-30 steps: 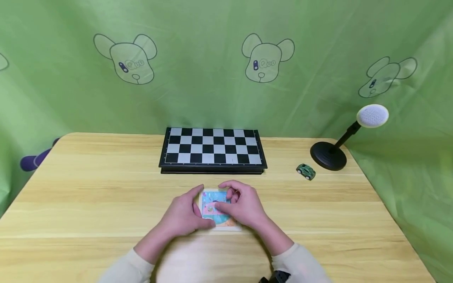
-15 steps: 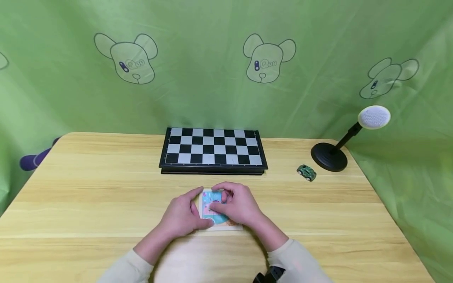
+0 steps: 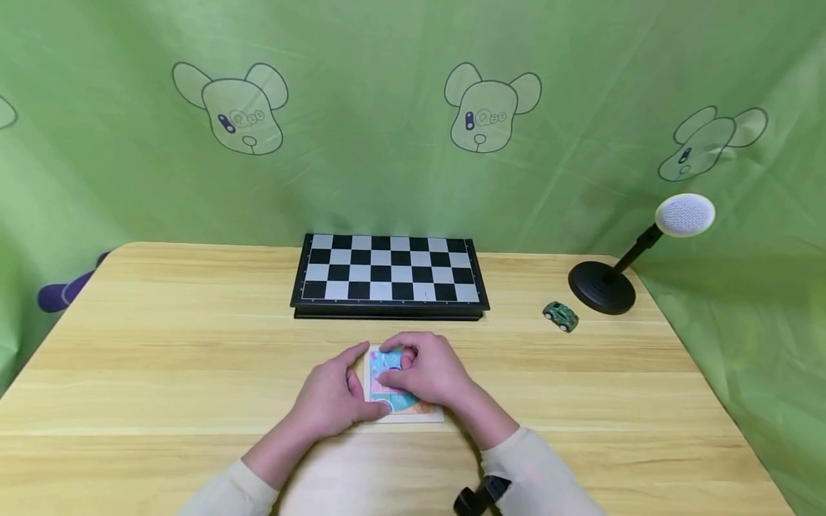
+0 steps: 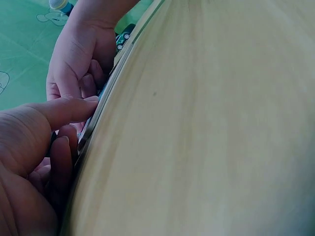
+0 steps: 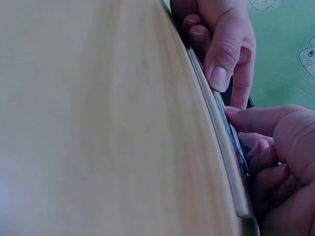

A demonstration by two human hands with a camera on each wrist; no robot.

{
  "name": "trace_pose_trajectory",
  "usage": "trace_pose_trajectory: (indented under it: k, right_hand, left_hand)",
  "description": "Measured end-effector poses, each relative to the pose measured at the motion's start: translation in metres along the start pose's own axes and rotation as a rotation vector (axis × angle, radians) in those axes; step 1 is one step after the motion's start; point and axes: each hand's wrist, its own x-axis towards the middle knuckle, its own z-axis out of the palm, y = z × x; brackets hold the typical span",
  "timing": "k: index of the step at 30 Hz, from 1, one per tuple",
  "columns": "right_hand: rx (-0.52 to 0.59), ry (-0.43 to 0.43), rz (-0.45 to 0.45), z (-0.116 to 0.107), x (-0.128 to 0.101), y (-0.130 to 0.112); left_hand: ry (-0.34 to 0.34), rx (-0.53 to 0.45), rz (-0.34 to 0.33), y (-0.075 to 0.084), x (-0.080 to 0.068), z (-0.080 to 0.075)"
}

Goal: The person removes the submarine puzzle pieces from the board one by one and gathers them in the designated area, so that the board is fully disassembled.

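Currently both hands work on one small picture puzzle board [image 3: 399,401] lying flat near the front edge of the tabletop [image 3: 161,344], at its middle. Left hand [image 3: 332,398]: thumb and index finger curl round the board's left edge, steadying it. Right hand [image 3: 429,373]: fingers curled over the board's far half, fingertips pressing or pinching at the picture surface; whether a loose piece sits under them cannot be told, as the fingers hide that spot.

Progress, judged: the visible picture area looks mostly filled, with no loose pieces lying on the tabletop round the board. Work seems near its end, with a last fitting or pressing at the far part left; the covered area stays unverified.

Count: puzzle board, one. Chessboard [image 3: 389,272], one, closed, at the middle of the far edge. Green toy car [image 3: 559,315], one, toward the far right corner. Lamp [image 3: 609,283] on a black round base, one, at the far right corner, just beside the car.
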Motion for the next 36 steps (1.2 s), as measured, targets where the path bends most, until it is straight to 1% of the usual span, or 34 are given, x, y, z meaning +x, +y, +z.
trace_pose_trajectory:
  k: [7,10,17,24,36]
  right_hand:
    - [-0.026,-0.063,0.044,-0.002,-0.001,-0.005]
    - [-0.016,-0.083,0.07,-0.002,-0.002,-0.008]
    - [0.047,-0.08,0.099,-0.002,-0.004,-0.008]
    - [0.081,-0.066,0.135,0.001,-0.002,-0.007]
    - [0.212,-0.106,0.174,0.0,-0.002,-0.014]
  left_hand:
    - [-0.014,0.005,-0.012,0.0,0.001,-0.001]
    - [-0.012,0.009,-0.018,0.0,0.0,-0.001]
    - [-0.016,0.015,-0.02,-0.001,0.0,-0.001]
    - [-0.018,0.017,-0.021,-0.002,0.0,-0.001]
    - [-0.011,0.002,-0.002,0.0,0.001,0.0]
